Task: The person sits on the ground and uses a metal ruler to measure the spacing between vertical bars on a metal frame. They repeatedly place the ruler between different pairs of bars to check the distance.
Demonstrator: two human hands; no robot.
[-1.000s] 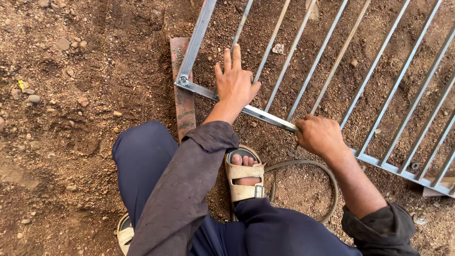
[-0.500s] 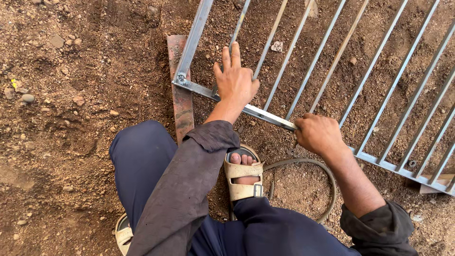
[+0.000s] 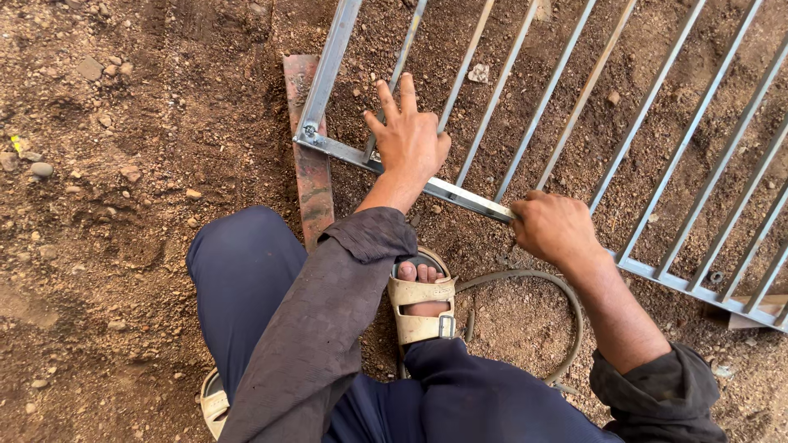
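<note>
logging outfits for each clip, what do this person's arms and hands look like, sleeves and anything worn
Both hands are bare: no gloves, rings or watch show on the left hand or the right hand. The left sleeve is long, dark brownish-grey cloth, creased and dusty, its cuff reaching the wrist. The right sleeve, the same dark cloth, is bunched up near the elbow, leaving the forearm uncovered.

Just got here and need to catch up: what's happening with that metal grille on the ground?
A person crouches on bare dirt over a metal bar grille lying flat. The left hand presses, fingers spread, on the frame's bottom rail near the corner, and the right hand grips that rail further along. A rusty flat bar lies under the corner; a hose loops beside the sandalled foot.
</note>
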